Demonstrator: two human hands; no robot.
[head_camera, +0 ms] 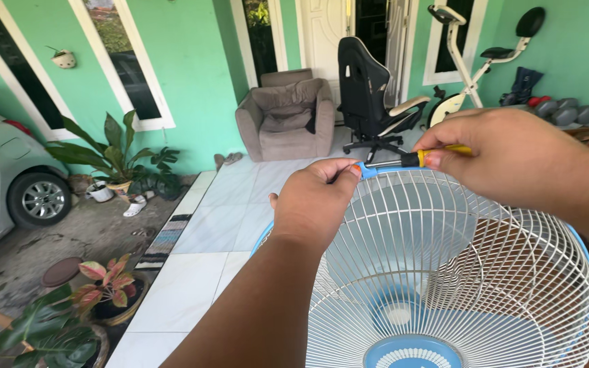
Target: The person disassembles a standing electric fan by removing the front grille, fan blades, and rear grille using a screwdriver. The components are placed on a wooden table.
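Note:
A white wire fan guard (458, 286) with a blue rim and blue centre cap fills the lower right. My left hand (315, 204) pinches the top of the guard's blue rim at a small orange clip. My right hand (519, 160) grips a screwdriver (403, 161) with a yellow and black handle, held level, its metal shaft pointing left to the clip beside my left fingers. Part of the handle is hidden inside my right fist.
White tiled porch floor (199, 272). Beige armchair (286, 114), black office chair (369, 95) and exercise bike (472, 61) stand by the green wall. Potted plants (114, 160) and a silver car (8, 177) at left; another potted plant (103, 286) lower left.

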